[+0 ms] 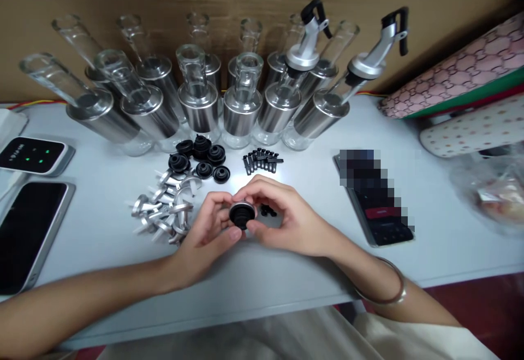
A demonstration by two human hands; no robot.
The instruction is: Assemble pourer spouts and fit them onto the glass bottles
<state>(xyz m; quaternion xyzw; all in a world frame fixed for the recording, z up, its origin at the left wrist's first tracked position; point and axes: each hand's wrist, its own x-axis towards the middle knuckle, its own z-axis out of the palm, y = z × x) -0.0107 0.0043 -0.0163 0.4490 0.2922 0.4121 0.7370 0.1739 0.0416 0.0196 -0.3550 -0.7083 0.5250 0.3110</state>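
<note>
My left hand (207, 234) and my right hand (282, 215) meet over the middle of the white table (286, 272), both pinching one black rubber stopper with a silver rim (241, 213). A heap of silver metal spouts (166, 207) lies just left of my left hand. Several loose black rubber stoppers (200, 158) sit behind it. A row of small black levers (262, 160) lies behind my right hand, and a few tiny black bits (268, 211) peek out beside its fingers.
Several glass bottles with steel sleeves (196, 103) stand along the back wall; two at the right carry fitted pourers (307, 48). A phone (24, 234) and a small device (33, 155) lie at left, another phone (374, 201) at right, padded boards (462, 76) far right.
</note>
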